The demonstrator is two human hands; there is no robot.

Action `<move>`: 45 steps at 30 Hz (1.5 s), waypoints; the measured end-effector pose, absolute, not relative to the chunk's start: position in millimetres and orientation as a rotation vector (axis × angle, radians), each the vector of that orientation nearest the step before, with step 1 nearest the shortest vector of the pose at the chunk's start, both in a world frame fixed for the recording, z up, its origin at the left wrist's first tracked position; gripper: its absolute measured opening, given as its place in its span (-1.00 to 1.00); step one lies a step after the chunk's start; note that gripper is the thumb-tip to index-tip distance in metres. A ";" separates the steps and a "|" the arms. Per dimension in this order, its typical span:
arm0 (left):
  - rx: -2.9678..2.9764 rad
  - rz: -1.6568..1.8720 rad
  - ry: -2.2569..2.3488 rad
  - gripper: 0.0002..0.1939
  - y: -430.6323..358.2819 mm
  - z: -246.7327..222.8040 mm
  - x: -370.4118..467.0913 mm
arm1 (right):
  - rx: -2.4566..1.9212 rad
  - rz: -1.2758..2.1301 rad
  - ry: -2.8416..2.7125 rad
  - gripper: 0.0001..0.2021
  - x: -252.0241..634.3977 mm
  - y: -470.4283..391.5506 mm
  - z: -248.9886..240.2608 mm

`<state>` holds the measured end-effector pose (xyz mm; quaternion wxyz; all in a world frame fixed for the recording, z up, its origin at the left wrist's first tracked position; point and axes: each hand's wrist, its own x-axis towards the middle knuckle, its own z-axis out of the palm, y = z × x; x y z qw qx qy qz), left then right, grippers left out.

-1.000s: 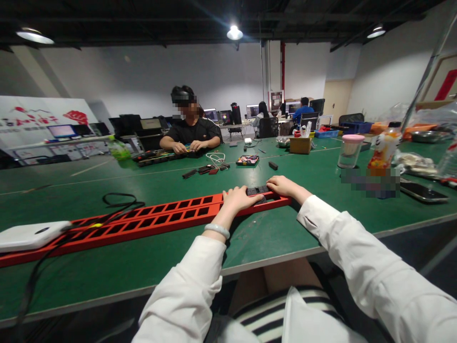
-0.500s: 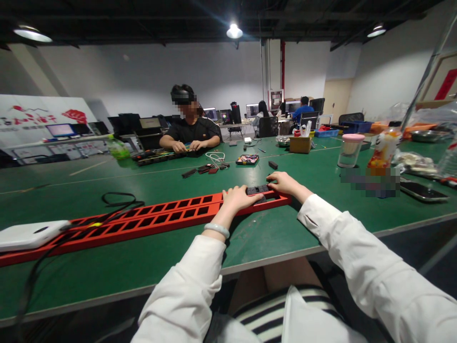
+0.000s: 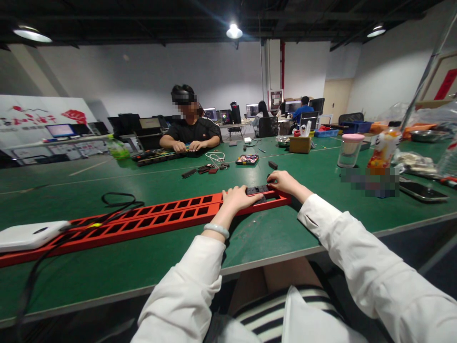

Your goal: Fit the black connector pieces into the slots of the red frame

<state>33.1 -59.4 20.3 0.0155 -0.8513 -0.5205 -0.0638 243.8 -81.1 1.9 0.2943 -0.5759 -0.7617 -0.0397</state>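
Note:
A long red slotted frame (image 3: 178,216) lies slantwise across the green table, with two rows of square openings. Black blocks (image 3: 256,189) fill slots near its right end. Over that end, my left hand (image 3: 236,199) grips the frame, its thumb stretched along a black block in the near row. My right hand (image 3: 283,182) is at the far right corner, fingertips pinched on a small black piece mostly hidden by them. Just beyond it a loose black block (image 3: 273,165) lies on the table.
A white box (image 3: 34,234) and black cable (image 3: 119,202) lie over the frame's left part. Dark pieces (image 3: 207,168) and a flat patterned box (image 3: 247,160) lie beyond. At right stand a pink-lidded cup (image 3: 350,151), a bottle (image 3: 383,147) and a phone (image 3: 424,189). A co-worker (image 3: 193,128) sits opposite.
My right fingertips have shifted slightly and closed in at the frame's right end. My left hand and the frame stay in place.

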 end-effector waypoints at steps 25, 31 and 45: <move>-2.639 -0.236 -1.557 -0.12 -51.3 13.7 30.7 | -1.482 -0.022 -1.971 -0.90 242.2 -83.0 1.9; -2.639 -0.253 -1.546 -0.12 -52.2 14.5 31.4 | -1.418 0.064 -1.992 -0.76 239.5 -88.9 8.1; -2.633 -0.206 -1.566 -0.14 -51.1 13.3 31.1 | -1.345 0.413 -2.011 -0.63 231.2 -100.6 15.2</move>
